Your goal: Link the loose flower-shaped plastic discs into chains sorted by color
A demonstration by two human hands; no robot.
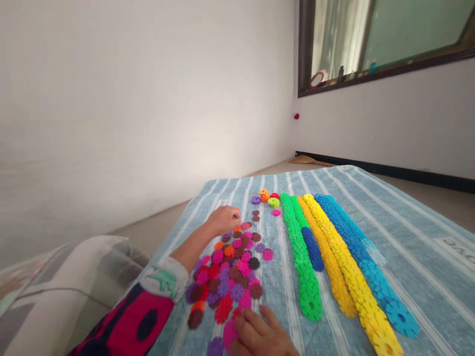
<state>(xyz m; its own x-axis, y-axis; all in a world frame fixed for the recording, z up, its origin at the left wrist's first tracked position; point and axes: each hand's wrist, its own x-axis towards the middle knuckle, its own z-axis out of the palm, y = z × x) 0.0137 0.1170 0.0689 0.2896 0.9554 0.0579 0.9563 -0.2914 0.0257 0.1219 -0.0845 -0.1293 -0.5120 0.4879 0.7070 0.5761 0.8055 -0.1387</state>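
Note:
A heap of loose flower-shaped plastic discs in pink, purple, red, brown and orange lies on a blue striped mat. My left hand reaches over the far end of the heap, fingers pinched together at the discs; what they hold is too small to make out. My right hand rests at the heap's near edge, fingers curled on a pink disc. To the right lie long rows of joined discs: green, dark blue, orange-yellow, yellow and light blue.
A few stray discs, orange, lime and purple, sit beyond the heap. A pale cushion lies at the left. White walls stand behind, with a dark-framed window at upper right and bare floor around the mat.

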